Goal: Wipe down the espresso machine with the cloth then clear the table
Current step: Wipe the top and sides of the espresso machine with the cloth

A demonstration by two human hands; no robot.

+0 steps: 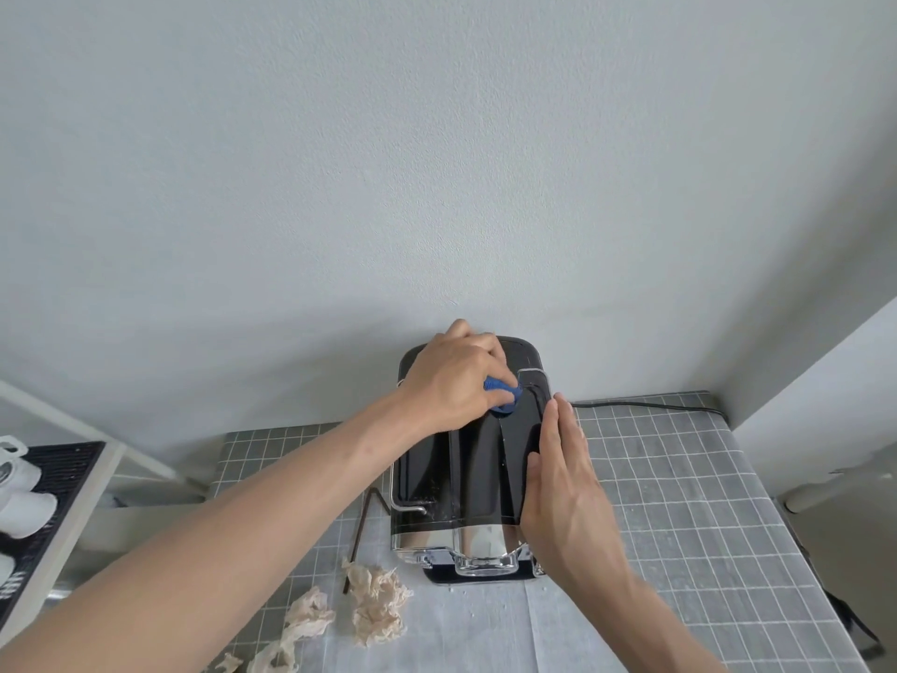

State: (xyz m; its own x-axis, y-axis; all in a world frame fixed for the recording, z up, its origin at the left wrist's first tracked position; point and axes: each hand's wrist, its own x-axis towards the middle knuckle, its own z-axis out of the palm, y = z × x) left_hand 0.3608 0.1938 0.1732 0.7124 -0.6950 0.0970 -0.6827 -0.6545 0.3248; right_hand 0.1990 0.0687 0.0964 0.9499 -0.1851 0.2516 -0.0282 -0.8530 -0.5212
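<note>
The black and chrome espresso machine (478, 468) stands against the wall on a table covered by a grey grid cloth (679, 502). My left hand (451, 381) presses a bunched blue cloth (648, 398) onto the rear of the machine's glossy top; most of the cloth is hidden under my fingers. My right hand (565, 483) lies flat, fingers together, against the machine's right edge, holding nothing. Crumpled beige tissues (376, 604) lie on the table in front of the machine, at the left.
A thin dark bent stick (361, 527) lies left of the machine. A black power cord (645, 407) runs along the wall to the right. A rack with white cups (22, 493) stands at far left, below table level. The wall corner juts in at right.
</note>
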